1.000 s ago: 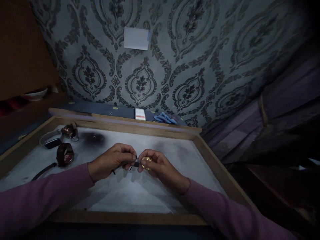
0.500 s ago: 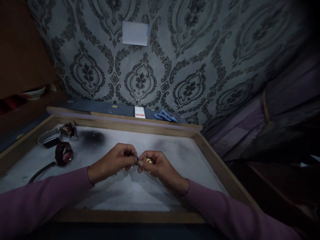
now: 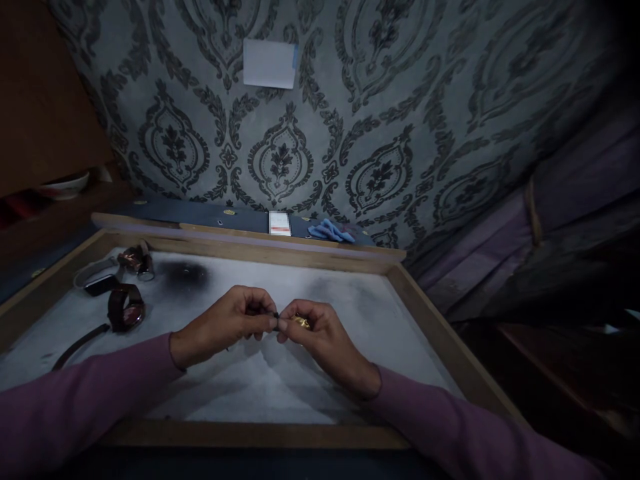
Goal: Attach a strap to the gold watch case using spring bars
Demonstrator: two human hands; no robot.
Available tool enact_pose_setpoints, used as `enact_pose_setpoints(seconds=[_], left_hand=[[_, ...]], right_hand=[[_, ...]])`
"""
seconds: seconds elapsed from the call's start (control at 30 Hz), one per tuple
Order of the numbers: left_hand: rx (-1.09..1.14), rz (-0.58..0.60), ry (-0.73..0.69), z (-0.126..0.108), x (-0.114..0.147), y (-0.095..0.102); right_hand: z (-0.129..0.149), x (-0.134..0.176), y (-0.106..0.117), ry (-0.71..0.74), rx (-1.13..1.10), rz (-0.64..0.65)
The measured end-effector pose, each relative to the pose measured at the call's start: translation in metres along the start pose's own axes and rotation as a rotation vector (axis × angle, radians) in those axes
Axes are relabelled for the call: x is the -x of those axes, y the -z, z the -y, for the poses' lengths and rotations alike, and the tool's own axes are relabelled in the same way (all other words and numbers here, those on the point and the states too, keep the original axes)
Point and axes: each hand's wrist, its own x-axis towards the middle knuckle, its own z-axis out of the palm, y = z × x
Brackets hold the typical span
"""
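Over the white-lined tray, my left hand [image 3: 235, 317] pinches a small dark piece [image 3: 276, 321] between thumb and forefinger; it looks like the end of a watch strap. My right hand [image 3: 327, 337] is closed round a shiny gold-coloured watch [image 3: 301, 322], mostly hidden by the fingers. The fingertips of both hands almost meet at the dark piece, where the strap appears to join the watch. A thin dark tip shows below my left hand. Which part each fingertip presses is too small to tell.
At the tray's left lie a dark-strapped watch [image 3: 131, 313], a watch with a black face [image 3: 100, 285] and a copper-toned watch [image 3: 133, 259]. Wooden walls [image 3: 260, 435] edge the tray. Behind it are a blue cloth [image 3: 333, 231] and a small white-and-red box [image 3: 279, 223].
Both hands have shifted very slightly right, fingertips still together at the dark piece. The gold-coloured watch stays in my right hand. The view has moved a little.
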Motion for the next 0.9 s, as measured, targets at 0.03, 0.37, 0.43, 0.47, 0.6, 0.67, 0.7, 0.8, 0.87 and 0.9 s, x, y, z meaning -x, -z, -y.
enact_pose_setpoints(seconds=[0.03,0.37,0.43,0.47,0.6,0.67,0.7,0.8,0.87,0.9], left_hand=[[0.017,0.007,-0.001,0.001,-0.001,0.001],[0.073,0.002,0.016,0.004,-0.001,0.001],[0.068,0.007,0.013,0.001,0.0,0.0],[0.066,0.009,0.005,0.0,0.0,0.0],[0.046,0.009,-0.017,-0.004,0.002,-0.001],[0.044,0.004,-0.023,-0.005,0.002,-0.001],[0.044,0.001,-0.025,-0.006,0.002,0.0],[0.041,-0.014,-0.024,-0.007,0.003,0.001],[0.029,-0.017,-0.03,-0.008,0.004,0.003],[0.019,-0.018,-0.036,-0.009,0.005,0.003]], right_hand=[[0.0,0.0,0.0,0.007,0.013,-0.002],[0.001,0.003,0.0,0.059,0.114,0.004],[0.003,0.004,-0.001,0.064,0.13,0.005],[0.003,0.004,-0.001,0.07,0.132,0.004],[0.002,0.002,0.0,0.096,0.114,0.011],[0.001,0.001,0.0,0.097,0.079,0.026],[0.0,0.001,0.0,0.089,0.059,0.037],[0.001,0.001,0.001,0.05,0.001,0.074],[0.002,0.001,0.001,0.017,-0.024,0.084],[0.002,0.001,0.001,0.003,-0.032,0.085]])
